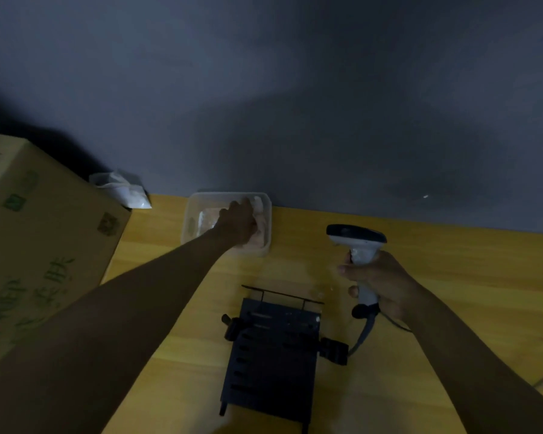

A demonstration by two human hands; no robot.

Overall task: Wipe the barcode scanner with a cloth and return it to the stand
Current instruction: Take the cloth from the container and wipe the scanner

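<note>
My right hand (380,285) grips the handle of a white barcode scanner (356,238) with a dark head, held upright above the yellow table, its cable trailing down toward me. My left hand (237,222) reaches into a clear plastic tub (188,227) at the table's back edge and rests on a pale cloth (261,227) inside it; whether the fingers have closed on the cloth is hidden. A black metal stand (273,349) sits on the table between my arms, with nothing in it.
A large cardboard box (38,245) fills the left side. A small white plastic bag (123,189) lies behind it, next to the tub. A dark grey wall (295,104) rises directly behind the table (452,277).
</note>
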